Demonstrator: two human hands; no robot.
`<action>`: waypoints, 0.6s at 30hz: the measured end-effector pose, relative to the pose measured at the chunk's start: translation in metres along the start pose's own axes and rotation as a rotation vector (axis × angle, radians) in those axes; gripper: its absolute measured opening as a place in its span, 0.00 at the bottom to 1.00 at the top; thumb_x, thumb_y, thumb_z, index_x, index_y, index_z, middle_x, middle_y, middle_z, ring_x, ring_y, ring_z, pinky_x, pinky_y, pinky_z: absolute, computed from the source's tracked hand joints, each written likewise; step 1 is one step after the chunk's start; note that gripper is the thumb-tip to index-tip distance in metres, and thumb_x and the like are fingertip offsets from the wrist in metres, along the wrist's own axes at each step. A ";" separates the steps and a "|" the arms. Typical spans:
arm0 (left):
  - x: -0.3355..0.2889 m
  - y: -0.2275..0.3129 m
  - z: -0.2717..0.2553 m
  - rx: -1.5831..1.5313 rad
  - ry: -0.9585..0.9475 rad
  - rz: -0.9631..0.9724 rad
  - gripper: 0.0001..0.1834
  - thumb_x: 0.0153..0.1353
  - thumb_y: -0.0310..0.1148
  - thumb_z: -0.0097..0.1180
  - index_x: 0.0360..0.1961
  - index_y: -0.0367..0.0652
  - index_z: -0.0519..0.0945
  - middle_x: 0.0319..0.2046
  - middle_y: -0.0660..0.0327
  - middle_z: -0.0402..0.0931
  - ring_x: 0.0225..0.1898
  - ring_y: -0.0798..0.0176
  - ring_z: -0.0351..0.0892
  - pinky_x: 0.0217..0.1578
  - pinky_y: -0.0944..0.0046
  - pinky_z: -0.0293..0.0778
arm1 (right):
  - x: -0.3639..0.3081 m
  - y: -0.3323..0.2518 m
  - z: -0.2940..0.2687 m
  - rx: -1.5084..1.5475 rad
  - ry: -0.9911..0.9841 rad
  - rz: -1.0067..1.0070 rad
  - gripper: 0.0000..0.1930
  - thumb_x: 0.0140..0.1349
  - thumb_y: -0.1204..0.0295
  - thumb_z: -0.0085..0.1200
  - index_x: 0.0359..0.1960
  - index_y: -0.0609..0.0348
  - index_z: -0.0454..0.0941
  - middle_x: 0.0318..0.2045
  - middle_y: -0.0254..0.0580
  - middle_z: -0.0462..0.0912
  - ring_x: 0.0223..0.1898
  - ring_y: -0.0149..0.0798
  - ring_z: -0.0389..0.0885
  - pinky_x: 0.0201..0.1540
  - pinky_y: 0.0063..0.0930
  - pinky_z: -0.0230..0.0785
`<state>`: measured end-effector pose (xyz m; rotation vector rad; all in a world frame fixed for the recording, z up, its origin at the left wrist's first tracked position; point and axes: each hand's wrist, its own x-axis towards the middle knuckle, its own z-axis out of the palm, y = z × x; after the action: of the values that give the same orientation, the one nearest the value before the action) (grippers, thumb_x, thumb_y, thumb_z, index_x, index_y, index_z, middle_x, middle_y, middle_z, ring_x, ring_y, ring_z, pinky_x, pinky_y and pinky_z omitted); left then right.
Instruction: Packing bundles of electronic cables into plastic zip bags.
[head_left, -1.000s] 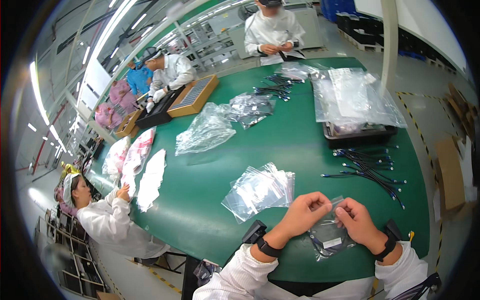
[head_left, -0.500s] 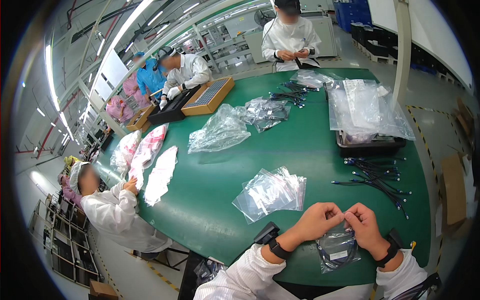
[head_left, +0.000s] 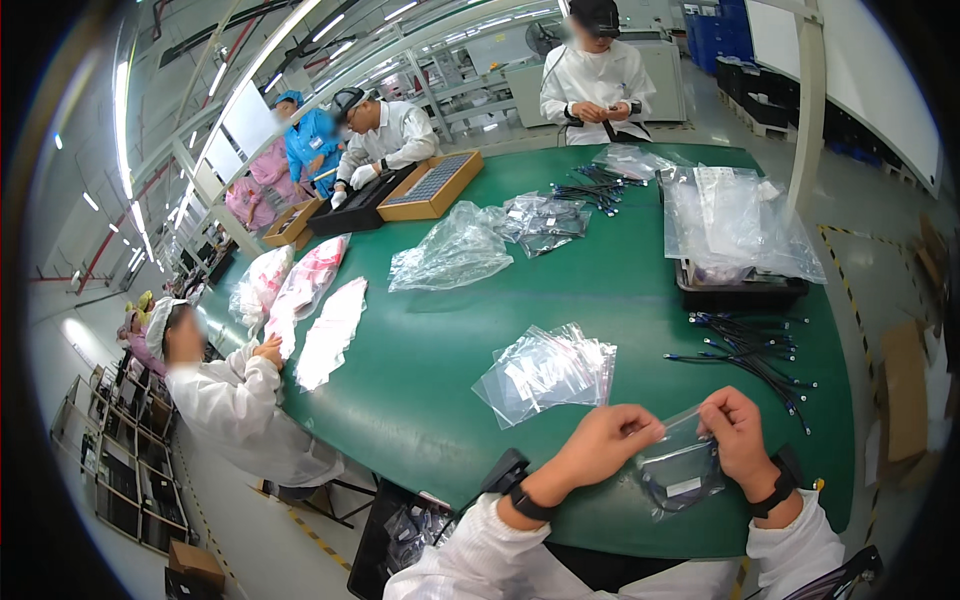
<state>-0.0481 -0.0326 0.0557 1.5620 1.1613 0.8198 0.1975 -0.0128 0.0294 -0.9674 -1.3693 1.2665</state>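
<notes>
A small clear zip bag [head_left: 683,465] hangs near the table's front edge, with a coiled dark cable and a white label inside. My left hand [head_left: 606,443] pinches its upper left corner, thumb against forefinger. At the upper right corner, my right hand [head_left: 738,432] grips the bag's rim, so the top edge is stretched between both hands. Beyond my left hand lies a fanned pile of flat clear bags [head_left: 548,375]. Past my right hand, several loose dark cables [head_left: 745,355] with metal ring ends are spread on the green table [head_left: 420,400].
A black tray [head_left: 740,297] heaped with clear plastic bags stands at the right. Crumpled plastic [head_left: 450,250] and more cables [head_left: 602,190] lie farther back. A bin of bagged items [head_left: 415,535] sits below the table's near left edge. Co-workers stand at the left and far sides.
My hands have moved apart from almost touching, pulling the bag's top edge out straight between them. The whole view has shifted slightly.
</notes>
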 end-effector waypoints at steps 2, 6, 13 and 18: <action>-0.035 0.013 -0.012 0.053 0.038 0.028 0.13 0.69 0.37 0.65 0.38 0.35 0.86 0.27 0.68 0.80 0.28 0.76 0.71 0.30 0.71 0.69 | -0.004 -0.007 0.007 -0.095 -0.188 -0.063 0.06 0.72 0.72 0.55 0.37 0.60 0.77 0.26 0.32 0.80 0.29 0.24 0.76 0.36 0.22 0.69; -0.120 0.053 -0.046 0.030 0.055 -0.021 0.10 0.66 0.34 0.67 0.38 0.37 0.87 0.28 0.63 0.82 0.27 0.74 0.74 0.28 0.70 0.69 | -0.002 -0.009 -0.019 -0.577 -0.052 -0.259 0.04 0.63 0.76 0.60 0.37 0.61 0.79 0.29 0.40 0.82 0.34 0.38 0.81 0.41 0.30 0.72; -0.298 0.064 -0.127 0.330 0.319 -0.424 0.07 0.68 0.28 0.63 0.33 0.37 0.83 0.22 0.68 0.73 0.24 0.76 0.66 0.27 0.72 0.62 | 0.042 0.011 -0.089 -0.935 0.367 -0.448 0.17 0.53 0.73 0.66 0.45 0.60 0.80 0.42 0.48 0.80 0.48 0.56 0.79 0.52 0.45 0.71; -0.402 -0.048 -0.164 0.339 0.430 -0.699 0.11 0.67 0.33 0.67 0.35 0.34 0.83 0.23 0.66 0.77 0.25 0.74 0.69 0.28 0.69 0.67 | 0.052 0.021 -0.093 -1.040 0.366 -0.325 0.18 0.56 0.72 0.67 0.49 0.58 0.80 0.47 0.42 0.80 0.54 0.49 0.76 0.60 0.42 0.66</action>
<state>-0.3365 -0.3608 0.0714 1.1120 2.0881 0.5018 0.2777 0.0582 0.0119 -1.4768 -1.7897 0.0386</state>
